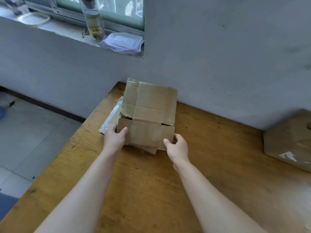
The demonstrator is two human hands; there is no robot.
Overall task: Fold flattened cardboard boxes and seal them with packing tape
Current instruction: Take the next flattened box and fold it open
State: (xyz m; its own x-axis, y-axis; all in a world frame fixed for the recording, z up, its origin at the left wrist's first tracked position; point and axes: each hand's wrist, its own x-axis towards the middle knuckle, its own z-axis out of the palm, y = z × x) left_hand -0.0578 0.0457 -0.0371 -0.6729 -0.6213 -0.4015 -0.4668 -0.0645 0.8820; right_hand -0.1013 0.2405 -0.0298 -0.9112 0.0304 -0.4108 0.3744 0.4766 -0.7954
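While the flat cardboard box (148, 113) lies at the far left corner of the table (210, 165), both hands grip its near flap. The left hand (114, 138) pinches the left edge; the right hand (177, 147) curls around the right edge.

No legible text, labels or numbers in view. The stack of flattened brown cardboard boxes (149, 105) shows plain faces and tape only. Print on the white soft wipes pack (122, 42) on the window sill is too blurred to read.
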